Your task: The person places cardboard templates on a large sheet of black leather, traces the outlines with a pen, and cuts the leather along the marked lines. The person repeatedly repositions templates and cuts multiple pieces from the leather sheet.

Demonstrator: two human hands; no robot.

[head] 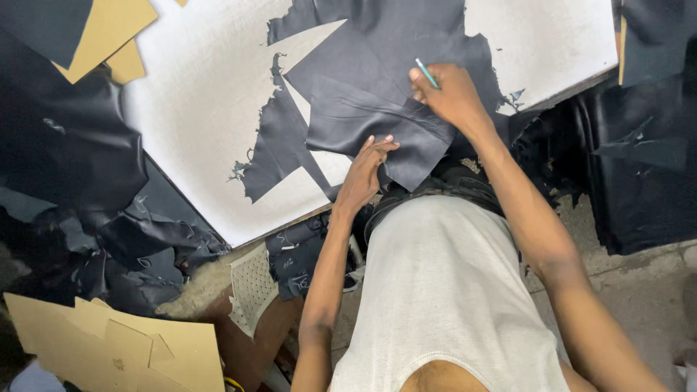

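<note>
Cardboard pieces (pixel 116 348), tan in colour, lie at the bottom left corner, and more tan cardboard sheets (pixel 109 33) lie at the top left. Between them there is a heap of dark leather scraps (pixel 80 189), shiny and wrinkled. Just right of this heap a white cutting board (pixel 203 109) stands tilted across the picture, and its lower edge comes near to the person's waist.

On the board lies a large black leather hide (pixel 377 43) with torn, uneven edges. On top of the hide a smaller dark leather piece (pixel 370 127) with straight edges is placed, near the lower edge of the board.

Left hand (pixel 363 170) lies flat on the lower part of this smaller piece, fingers stretched and close together, pressing it down; it grips nothing. Right hand (pixel 450 94) is at the upper right corner of the same piece, and its fingers are closed around a thin teal pen (pixel 427 73), whose tip points down to the leather. The two hands are apart, one at each end of the piece.

The person wears a light grey sleeveless shirt (pixel 443 290). At the far right more black leather (pixel 653 145) hangs down beside the board, above a grey concrete floor (pixel 639 290).
</note>
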